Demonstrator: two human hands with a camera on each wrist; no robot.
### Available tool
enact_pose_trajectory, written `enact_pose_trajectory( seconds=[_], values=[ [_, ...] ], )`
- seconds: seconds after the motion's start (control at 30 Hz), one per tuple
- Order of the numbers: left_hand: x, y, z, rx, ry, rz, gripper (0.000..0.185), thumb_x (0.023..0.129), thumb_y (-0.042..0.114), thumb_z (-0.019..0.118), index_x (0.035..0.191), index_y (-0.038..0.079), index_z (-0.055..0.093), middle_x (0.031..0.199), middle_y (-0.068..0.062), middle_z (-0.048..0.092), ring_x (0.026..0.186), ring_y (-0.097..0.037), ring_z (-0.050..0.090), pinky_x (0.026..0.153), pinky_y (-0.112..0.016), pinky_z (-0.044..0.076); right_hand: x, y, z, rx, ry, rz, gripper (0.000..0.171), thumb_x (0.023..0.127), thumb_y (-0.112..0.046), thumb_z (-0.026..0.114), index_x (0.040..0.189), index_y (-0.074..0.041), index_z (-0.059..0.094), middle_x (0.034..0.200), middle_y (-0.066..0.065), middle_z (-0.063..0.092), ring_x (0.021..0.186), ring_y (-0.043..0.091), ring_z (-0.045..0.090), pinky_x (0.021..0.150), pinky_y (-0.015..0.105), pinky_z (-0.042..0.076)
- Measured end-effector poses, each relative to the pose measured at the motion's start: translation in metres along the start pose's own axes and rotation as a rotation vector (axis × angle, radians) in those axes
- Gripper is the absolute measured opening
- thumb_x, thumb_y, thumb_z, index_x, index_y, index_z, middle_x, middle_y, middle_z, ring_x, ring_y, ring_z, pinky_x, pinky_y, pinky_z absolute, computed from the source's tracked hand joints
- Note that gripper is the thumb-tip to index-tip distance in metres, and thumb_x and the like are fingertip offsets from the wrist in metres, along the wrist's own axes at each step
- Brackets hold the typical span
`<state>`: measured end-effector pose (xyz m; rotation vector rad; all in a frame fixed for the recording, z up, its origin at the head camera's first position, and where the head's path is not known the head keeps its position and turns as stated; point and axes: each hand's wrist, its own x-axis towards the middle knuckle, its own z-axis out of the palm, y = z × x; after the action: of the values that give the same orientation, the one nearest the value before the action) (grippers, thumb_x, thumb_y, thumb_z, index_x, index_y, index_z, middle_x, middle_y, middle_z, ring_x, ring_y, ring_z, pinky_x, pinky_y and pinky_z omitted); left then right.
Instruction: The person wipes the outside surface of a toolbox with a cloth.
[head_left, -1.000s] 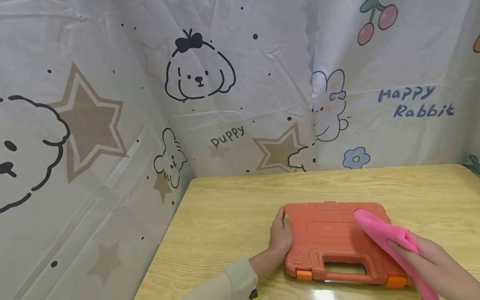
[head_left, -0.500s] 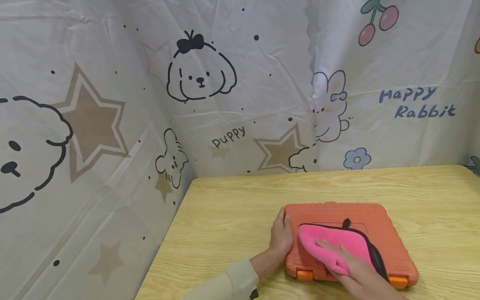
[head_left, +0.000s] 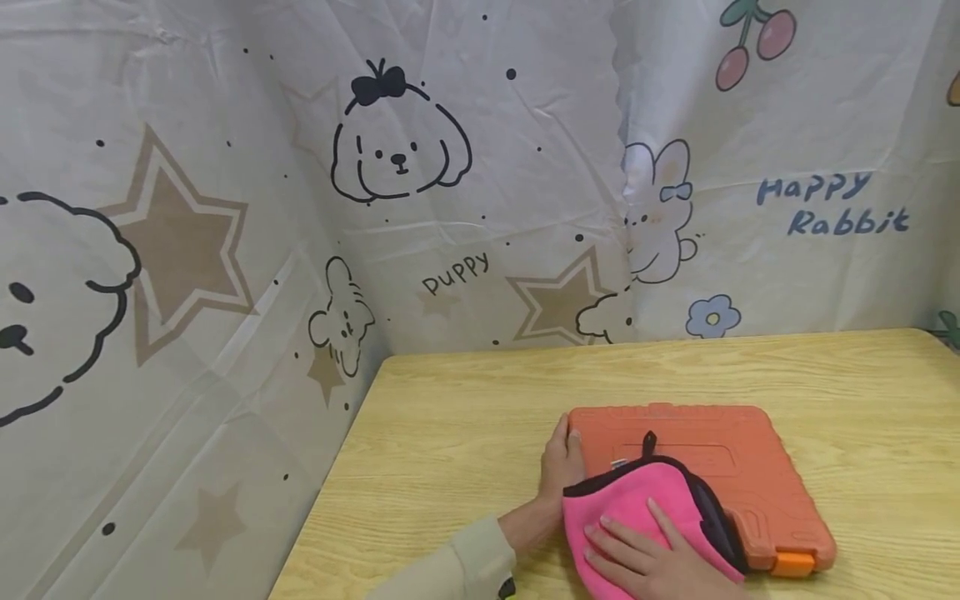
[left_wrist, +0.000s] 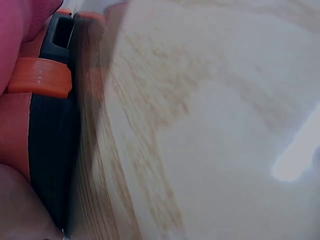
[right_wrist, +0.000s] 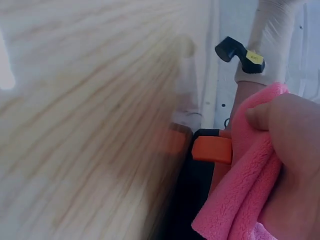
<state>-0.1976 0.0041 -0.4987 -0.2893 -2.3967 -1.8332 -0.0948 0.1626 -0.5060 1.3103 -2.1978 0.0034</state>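
An orange-red plastic carrying case (head_left: 772, 475) with a dark lower half and orange latches (head_left: 793, 564) lies flat on the wooden table. My left hand (head_left: 561, 468) holds its left edge, partly covered by the cloth. A pink cleaning cloth (head_left: 600, 508) with black trim and a small black loop is spread over the case's front left part, hiding its handle and left latch. On top of the cloth my right hand (head_left: 652, 554) presses with fingers spread. In the right wrist view, its thumb (right_wrist: 260, 117) holds a fold of the cloth.
The pale wooden table (head_left: 465, 417) extends behind and left of the case. Printed fabric sheets (head_left: 465, 167) hang behind the table and along its left side. Glare shows on the tabletop in the left wrist view.
My right hand has swept the cloth leftward across the case, then toward its front left corner; the cloth has opened out flat. My left hand stays at the left edge.
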Motion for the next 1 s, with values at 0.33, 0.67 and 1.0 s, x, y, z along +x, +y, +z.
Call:
enact_pose_trajectory(
  seconds=[0.33,0.67,1.0],
  values=[
    [0.005,0.0,0.002,0.015,0.013,-0.133,0.048,0.108,0.013,0.037,0.15,-0.01,0.033,0.151,-0.024,0.041,0.14,-0.037,0.036,0.115,-0.05,0.028,-0.014,0.005,-0.006,-0.013,0.003,-0.051,0.08,0.104,-0.056,0.038,0.159,-0.017,-0.005,0.164,-0.003,-0.01,0.15,0.012,-0.007,0.117,0.045,-0.016],
    [0.004,0.0,0.002,-0.006,-0.011,-0.16,0.049,0.11,0.015,0.035,0.152,-0.008,0.029,0.155,-0.021,0.035,0.143,-0.034,0.031,0.116,-0.048,0.027,-0.028,0.007,-0.016,0.032,-0.024,-0.02,0.083,0.1,-0.055,0.047,0.16,-0.022,0.0,0.165,-0.009,-0.005,0.15,0.008,-0.005,0.117,0.041,-0.018],
    [0.004,0.0,0.002,-0.018,-0.022,-0.172,0.049,0.11,0.015,0.035,0.154,-0.006,0.027,0.156,-0.019,0.034,0.144,-0.032,0.029,0.116,-0.048,0.026,-0.045,0.014,-0.019,-0.065,0.054,-0.069,0.07,0.105,-0.057,0.029,0.162,-0.021,0.009,0.166,-0.007,0.006,0.151,0.012,0.007,0.12,0.047,-0.004]
  ],
)
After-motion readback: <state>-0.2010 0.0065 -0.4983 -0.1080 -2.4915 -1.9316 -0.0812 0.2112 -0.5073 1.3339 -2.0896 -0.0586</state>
